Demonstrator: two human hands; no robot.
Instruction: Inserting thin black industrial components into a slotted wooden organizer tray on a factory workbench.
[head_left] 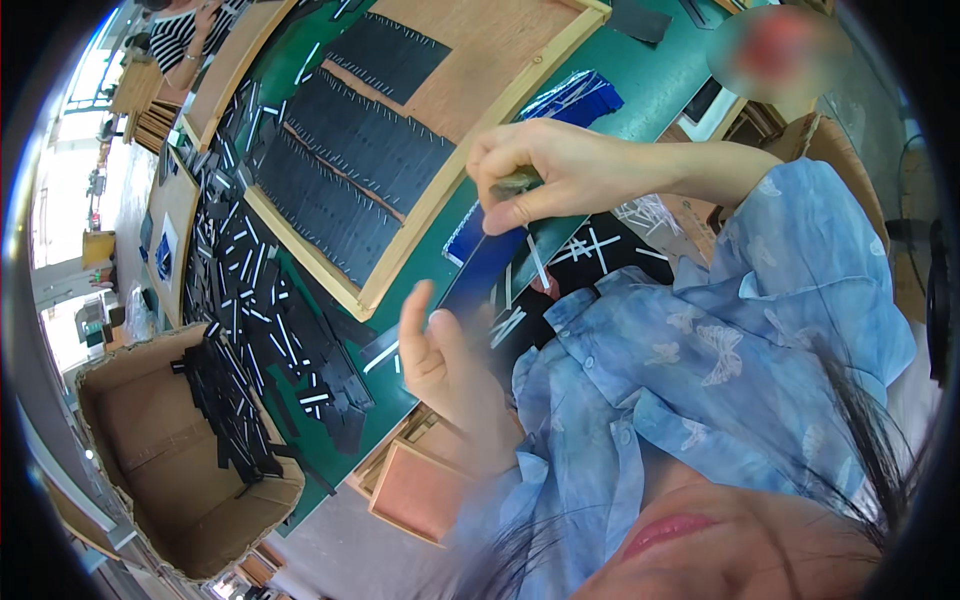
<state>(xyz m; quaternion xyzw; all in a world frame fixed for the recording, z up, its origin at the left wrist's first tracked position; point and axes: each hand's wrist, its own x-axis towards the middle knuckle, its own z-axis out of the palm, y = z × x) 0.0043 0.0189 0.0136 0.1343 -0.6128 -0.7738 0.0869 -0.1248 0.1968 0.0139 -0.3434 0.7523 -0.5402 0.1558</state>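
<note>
A dark blue strip (487,268) is being steadied against the left hand (440,365), fingers apart, while just above it the right hand (545,172) is pinched shut on a small tool (516,183); beyond, black strips (345,165) are lying racked in a wooden tray (470,150).

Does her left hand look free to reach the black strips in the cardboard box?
Probably yes. The left hand looks empty, fingers open, and nothing stands between it and the black strips in the open-topped cardboard box on her left.
</note>
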